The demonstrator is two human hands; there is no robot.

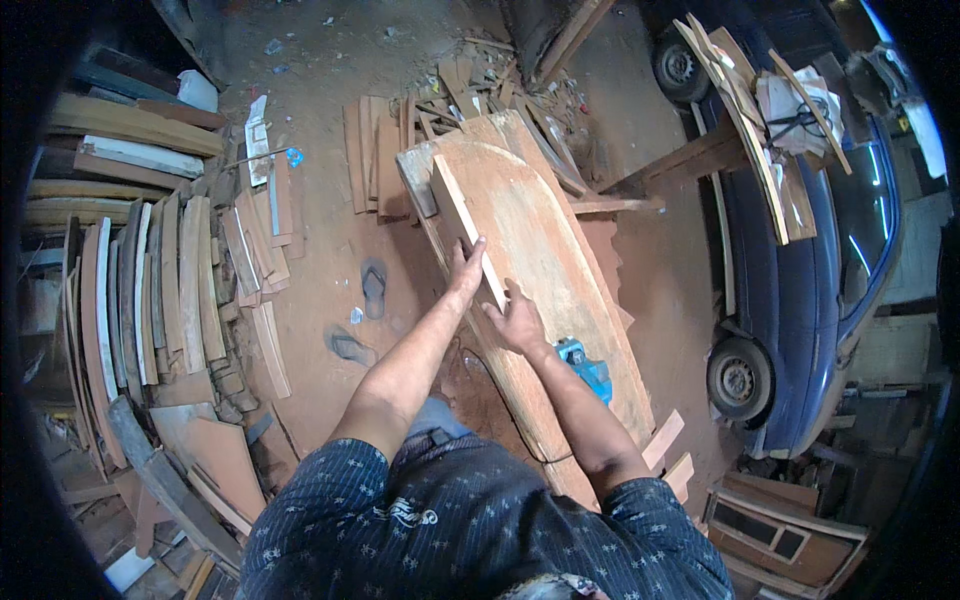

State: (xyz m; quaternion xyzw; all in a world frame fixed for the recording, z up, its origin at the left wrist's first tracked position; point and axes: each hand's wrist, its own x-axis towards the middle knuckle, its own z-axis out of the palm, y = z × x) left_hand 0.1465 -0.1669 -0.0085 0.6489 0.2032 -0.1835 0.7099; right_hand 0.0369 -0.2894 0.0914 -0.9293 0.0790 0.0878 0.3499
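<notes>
A narrow wooden board (462, 222) stands on edge along the left side of a thick wooden workbench (560, 260). My left hand (466, 268) grips it past the middle, with fingers on its left face and the thumb over the top edge. At the near end of the board, my right hand (518, 322) is closed around it, its fingertips partly hidden. A blue power tool (585, 370), perhaps a hand planer, rests on the bench just right of my right wrist. Its dark cord (555, 459) runs over the bench below my right forearm.
Scrap boards (375, 155) lie beyond the bench, and stacked planks (150, 290) fill the left side. Two sandals (373, 288) sit on the dirt floor. A blue car (800, 300) stands at right, behind a raised wooden support (670, 165) carrying planks.
</notes>
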